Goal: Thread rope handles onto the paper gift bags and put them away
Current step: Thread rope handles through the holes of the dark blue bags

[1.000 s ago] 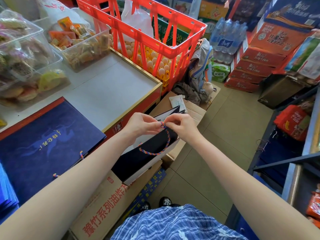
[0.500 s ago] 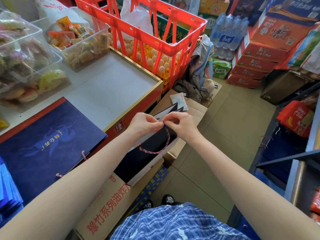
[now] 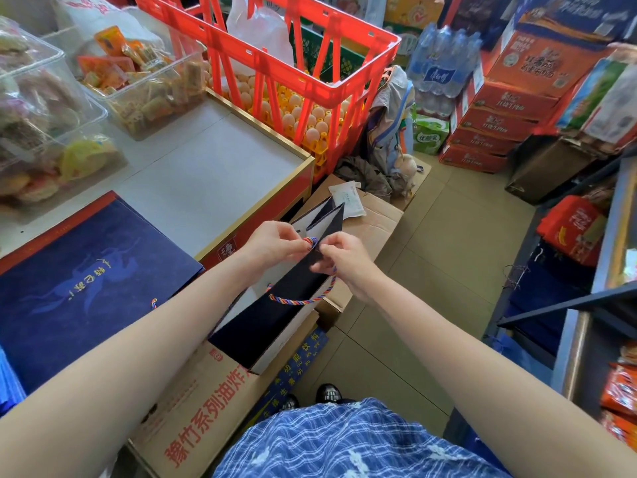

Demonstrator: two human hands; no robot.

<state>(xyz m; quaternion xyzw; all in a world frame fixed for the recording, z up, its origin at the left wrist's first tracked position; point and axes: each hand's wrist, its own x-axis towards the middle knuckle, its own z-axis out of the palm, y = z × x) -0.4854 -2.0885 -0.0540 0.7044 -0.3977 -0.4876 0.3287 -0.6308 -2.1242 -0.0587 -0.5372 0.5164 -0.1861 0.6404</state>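
We hold the bag (image 3: 282, 305) just right of the worktop (image 3: 206, 174). Our left hand (image 3: 272, 244) and right hand (image 3: 344, 262) both pinch the rope (image 3: 303, 300) end at its rim. Rope's limp, paper creases easily; grip near the hole.

the gift bag (image 3: 275, 315) stands in a carton (image 3: 206, 401) right of the counter (image 3: 206, 174); a crate (image 3: 310, 81) behind.

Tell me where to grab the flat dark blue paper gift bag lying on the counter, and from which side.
Take the flat dark blue paper gift bag by its right edge, which seems to overhang the white counter near the rope end. Come from the right, thumb on top and fingers under. It lies flat, so elsewhere there is likely no room underneath.
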